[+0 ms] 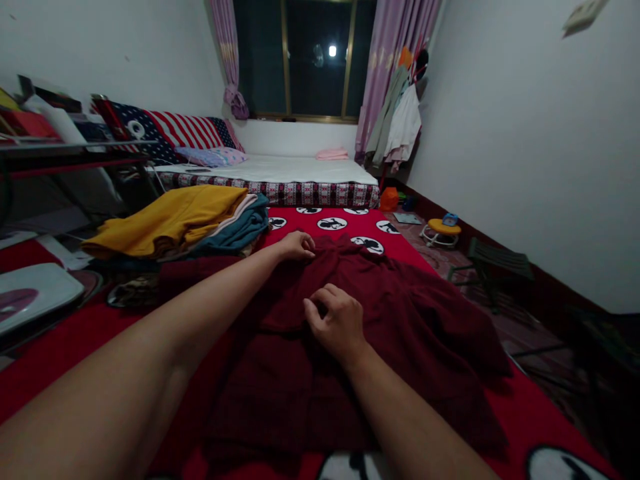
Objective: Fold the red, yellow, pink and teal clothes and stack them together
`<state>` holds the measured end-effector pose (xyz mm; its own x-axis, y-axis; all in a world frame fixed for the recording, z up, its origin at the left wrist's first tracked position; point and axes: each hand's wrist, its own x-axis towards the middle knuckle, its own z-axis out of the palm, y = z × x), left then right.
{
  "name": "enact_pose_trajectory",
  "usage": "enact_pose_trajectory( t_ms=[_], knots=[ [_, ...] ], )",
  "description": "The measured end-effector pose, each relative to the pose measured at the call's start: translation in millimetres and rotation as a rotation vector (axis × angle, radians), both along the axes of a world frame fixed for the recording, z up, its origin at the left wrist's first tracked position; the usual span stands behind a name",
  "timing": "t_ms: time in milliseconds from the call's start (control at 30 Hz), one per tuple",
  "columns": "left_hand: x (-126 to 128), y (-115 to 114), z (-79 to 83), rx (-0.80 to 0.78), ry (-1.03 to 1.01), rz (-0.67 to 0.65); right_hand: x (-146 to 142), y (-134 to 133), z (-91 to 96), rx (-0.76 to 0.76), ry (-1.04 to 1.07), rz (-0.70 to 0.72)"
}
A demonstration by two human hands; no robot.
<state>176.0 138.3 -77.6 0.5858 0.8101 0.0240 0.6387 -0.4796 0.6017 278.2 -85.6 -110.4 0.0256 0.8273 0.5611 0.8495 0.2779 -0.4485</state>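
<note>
A dark maroon top [410, 333] lies spread and wrinkled over a red patterned bedspread [420, 257]. Toward its far edge, my left hand [299, 246] rests on the fabric with its fingers curled down and closed on it. Nearer to me, over the middle of the top, is my right hand [337, 320]; its fingers are bent in toward the thumb at a fold of the cloth. The fingertips of both hands are partly hidden. Left of the top sits a stack of folded clothes, with a mustard-yellow garment [185, 217] uppermost and a teal one [240, 227] below.
A white stool-like item with a pink oval [45, 293] stands at the left, below a cluttered desk [75, 150]. Beyond the bedspread is a second bed [280, 167]. On the right floor are a yellow round stool [443, 227] and a dark folding stool [500, 260].
</note>
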Motion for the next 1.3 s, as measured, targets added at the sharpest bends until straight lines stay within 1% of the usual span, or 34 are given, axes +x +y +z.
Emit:
enact_pose_trajectory(
  t_ms=[100,200,267,367,433,533,600,633,700,733,767,800,833,900,933,967,1033,1100,1133,1167,1233,1300],
  knots=[
    [-14,-2,0.6,0.049,0.029,0.047,4,4,-1.9,-0.046,0.076,-0.050],
    [-35,-8,0.5,0.103,0.199,0.049,8,8,-2.8,-0.072,0.200,-0.112],
    [-48,-14,0.3,0.154,0.320,0.048,9,11,-3.3,-0.095,0.245,-0.145],
    [-60,-23,2.2,0.231,0.378,0.120,10,13,-5.0,-0.154,0.252,-0.186],
    [-64,-31,5.6,0.310,0.380,0.210,11,14,-6.5,-0.195,0.246,-0.199],
    [-61,-49,9.8,0.460,0.372,0.324,12,15,-7.9,-0.229,0.229,-0.192],
    [-54,-66,7.4,0.556,0.348,0.318,14,15,-8.2,-0.185,0.209,-0.169],
    [-51,-76,3.6,0.584,0.325,0.274,14,15,-8.5,-0.143,0.189,-0.155],
    [-44,-95,-9.2,0.572,0.277,0.126,17,17,-9.6,-0.070,0.122,-0.122],
    [-41,-103,-17.5,0.537,0.266,0.057,18,17,-10.7,-0.069,0.076,-0.107],
    [-39,-111,-26.3,0.494,0.269,0.015,19,18,-12.0,-0.104,0.025,-0.095],
    [-37,-116,-34.8,0.459,0.285,0.006,19,19,-13.4,-0.166,-0.026,-0.089],
    [-37,-120,-42.3,0.435,0.309,0.024,20,20,-14.8,-0.243,-0.073,-0.091],
    [-36,-124,-52.6,0.416,0.348,0.091,20,21,-15.8,-0.371,-0.145,-0.128],
    [-36,-125,-55.2,0.413,0.356,0.114,19,20,-15.0,-0.400,-0.170,-0.157],
    [-35,-124,-56.2,0.411,0.359,0.127,18,20,-12.9,-0.398,-0.191,-0.179],
    [-35,-124,-55.1,0.408,0.353,0.133,14,19,-5.1,-0.315,-0.224,-0.183],
    [-34,-126,-52.6,0.402,0.340,0.126,8,22,5.7,-0.190,-0.238,-0.105],
    [-34,-127,-51.6,0.398,0.334,0.127,5,25,11.1,-0.146,-0.233,-0.049],
    [-35,-128,-51.0,0.395,0.328,0.133,2,30,15.8,-0.133,-0.224,0.003],
    [-35,-130,-50.8,0.395,0.308,0.171,2,45,20.7,-0.201,-0.213,0.069],
    [-36,-131,-51.4,0.400,0.281,0.235,10,64,18.0,-0.347,-0.256,0.081]
  ],
)
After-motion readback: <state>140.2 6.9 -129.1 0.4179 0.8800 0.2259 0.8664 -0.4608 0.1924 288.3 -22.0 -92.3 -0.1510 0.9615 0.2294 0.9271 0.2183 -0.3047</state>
